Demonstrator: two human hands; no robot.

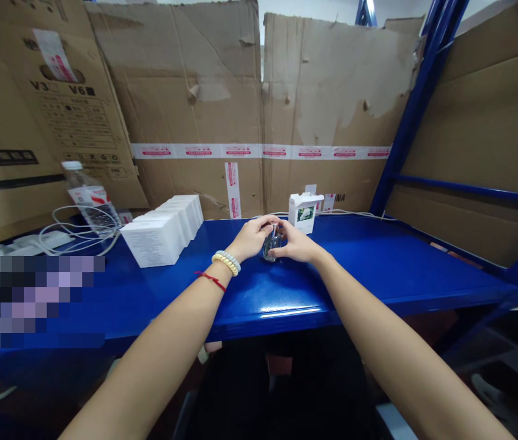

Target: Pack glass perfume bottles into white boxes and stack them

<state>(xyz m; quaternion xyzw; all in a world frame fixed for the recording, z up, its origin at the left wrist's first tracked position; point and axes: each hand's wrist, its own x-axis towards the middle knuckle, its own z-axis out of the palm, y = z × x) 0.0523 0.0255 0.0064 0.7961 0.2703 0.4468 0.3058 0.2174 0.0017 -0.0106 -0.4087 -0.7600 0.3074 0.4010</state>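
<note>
- One small clear glass bottle (271,246) stood upright on the glossy blue metal shelf (378,263), near its middle and a little back from the front edge, gripped between two hands
- The left hand (253,237) reached forward on a nearly straight forearm, wrist level, fingers curled and closed against the bottle's left side and top
- That wrist carried three bands: one pale yellow coiled band (224,263), one light beaded bracelet (229,257) touching it, and one thin red string (211,279) farther down the arm
- The right hand (296,242) came in from the opposite side, forearm angled inward, fingers bent together and pressed on the bottle's right side; the fingertips of both hands almost met above it
- Whether the bottle's cap was on could not be told, since the fingers covered it
- One small white carton with an open top flap and a flower picture (305,211) stood just behind the right hand, apart from it
- A row of plain white cartons (163,230), roughly five, packed touching one another, sat left of the hands
- One clear plastic water bottle with a white cap and red label (90,198) stood farther left, beside loops of white cable (74,231)
- Worn brown cardboard sheets (249,110) walled the shelf at the back
</note>
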